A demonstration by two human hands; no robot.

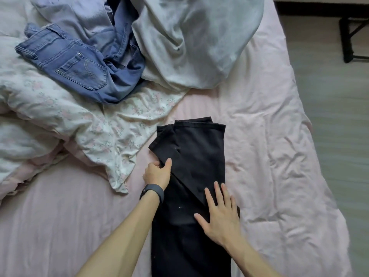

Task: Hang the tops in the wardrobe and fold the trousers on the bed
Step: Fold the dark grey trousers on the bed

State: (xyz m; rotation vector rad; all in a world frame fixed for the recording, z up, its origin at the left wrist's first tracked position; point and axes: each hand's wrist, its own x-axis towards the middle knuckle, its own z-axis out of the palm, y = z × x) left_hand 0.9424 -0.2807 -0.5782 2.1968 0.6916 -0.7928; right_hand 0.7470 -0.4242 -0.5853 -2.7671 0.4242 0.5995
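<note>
Black trousers (195,152) lie lengthwise on the pink bed sheet (269,136), their far end folded back over itself. My left hand (157,172) grips the left edge of the folded part, thumb on top and fingers curled under. My right hand (219,214) rests flat on the trousers with fingers spread, just below the slanted fold edge. Blue jeans (79,64) lie crumpled at the far left, next to a light grey top (191,41) and a pale blue ribbed garment (83,19).
A white floral duvet (69,120) is bunched along the left side of the bed. The bed's right edge drops to a grey wood floor (335,116), where a black furniture leg (347,41) stands at the upper right.
</note>
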